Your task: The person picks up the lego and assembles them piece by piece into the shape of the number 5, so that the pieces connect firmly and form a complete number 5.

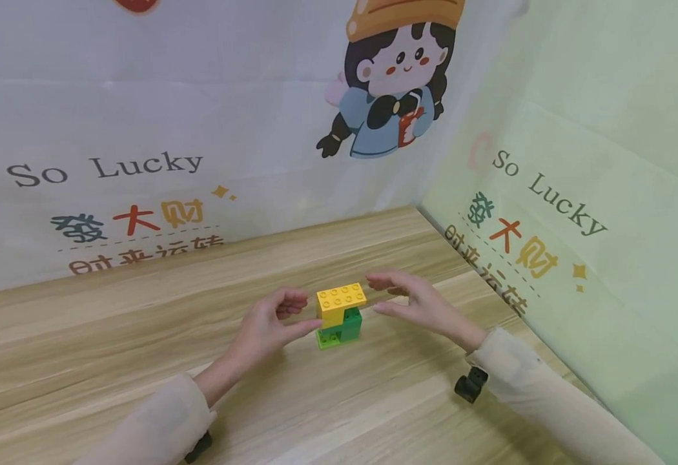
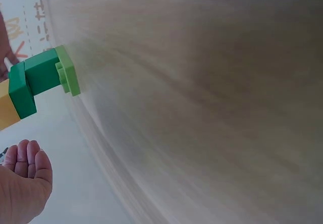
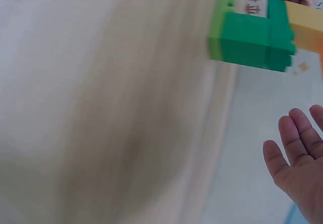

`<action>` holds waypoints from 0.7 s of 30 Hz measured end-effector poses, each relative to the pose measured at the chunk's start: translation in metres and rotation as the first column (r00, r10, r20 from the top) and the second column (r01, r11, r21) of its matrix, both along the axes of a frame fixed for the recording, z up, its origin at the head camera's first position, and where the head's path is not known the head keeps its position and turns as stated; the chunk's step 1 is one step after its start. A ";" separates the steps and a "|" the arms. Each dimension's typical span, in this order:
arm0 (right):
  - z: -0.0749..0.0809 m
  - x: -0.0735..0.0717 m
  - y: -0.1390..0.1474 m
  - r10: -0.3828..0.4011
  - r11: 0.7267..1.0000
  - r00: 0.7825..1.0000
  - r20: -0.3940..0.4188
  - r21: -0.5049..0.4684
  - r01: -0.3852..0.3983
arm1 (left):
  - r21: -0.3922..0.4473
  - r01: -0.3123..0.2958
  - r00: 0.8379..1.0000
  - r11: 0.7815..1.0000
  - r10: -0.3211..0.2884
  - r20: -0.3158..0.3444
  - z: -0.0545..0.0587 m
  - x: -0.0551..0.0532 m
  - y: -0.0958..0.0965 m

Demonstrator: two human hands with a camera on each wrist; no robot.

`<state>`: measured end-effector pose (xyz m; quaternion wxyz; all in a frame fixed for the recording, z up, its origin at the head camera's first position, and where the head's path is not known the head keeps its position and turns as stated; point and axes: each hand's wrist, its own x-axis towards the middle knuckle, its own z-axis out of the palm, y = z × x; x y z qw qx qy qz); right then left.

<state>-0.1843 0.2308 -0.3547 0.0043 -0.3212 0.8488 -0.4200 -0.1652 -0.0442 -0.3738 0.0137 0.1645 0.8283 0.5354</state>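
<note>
A small stack of toy building bricks stands on the table between the two hands. Its base is a light green plate (image 1: 328, 344), with green bricks (image 1: 350, 328) above it and a studded yellow brick (image 1: 341, 297) on top. The left hand (image 1: 269, 323) is at the stack's left side, fingers loosely bent; whether its thumb tip touches the yellow part I cannot tell. On the other side, the right hand (image 1: 420, 303) holds nothing, its fingers and thumb apart and a little away from the bricks. Both wrist views show the green bricks (image 2: 43, 71) from the side.
The wood-grain table (image 1: 112, 342) stretches around the stack. Printed cloth (image 1: 257, 116) hangs along the table's back edge, and another printed cloth (image 1: 618, 142) along its right edge. A black device (image 1: 470, 385) is strapped at the right wrist.
</note>
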 end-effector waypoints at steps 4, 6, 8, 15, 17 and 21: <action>-0.015 0.001 0.001 0.016 0.997 0.988 0.153 -0.072 -0.005 | 0.006 -0.003 1.000 1.000 0.003 0.005 -0.002 0.003 -0.004; -0.021 0.001 -0.001 0.014 0.997 0.981 0.194 -0.075 0.001 | 0.010 -0.005 1.000 1.000 0.005 0.005 -0.003 0.005 -0.003; -0.025 0.001 -0.004 0.004 0.997 0.973 0.229 -0.077 0.014 | 0.020 -0.006 1.000 1.000 0.006 0.010 -0.004 0.006 -0.003; -0.033 0.002 -0.012 -0.017 0.995 0.958 0.285 -0.087 0.044 | 0.067 -0.036 0.999 0.997 0.034 0.031 -0.010 0.010 0.005; -0.035 0.002 -0.013 -0.023 0.994 0.958 0.286 -0.092 0.051 | 0.084 -0.051 0.998 0.995 0.048 0.036 -0.012 0.011 0.008; -0.038 0.002 -0.016 -0.025 0.991 0.956 0.291 -0.116 0.061 | 0.119 -0.074 0.997 0.990 0.071 0.032 -0.013 0.011 0.013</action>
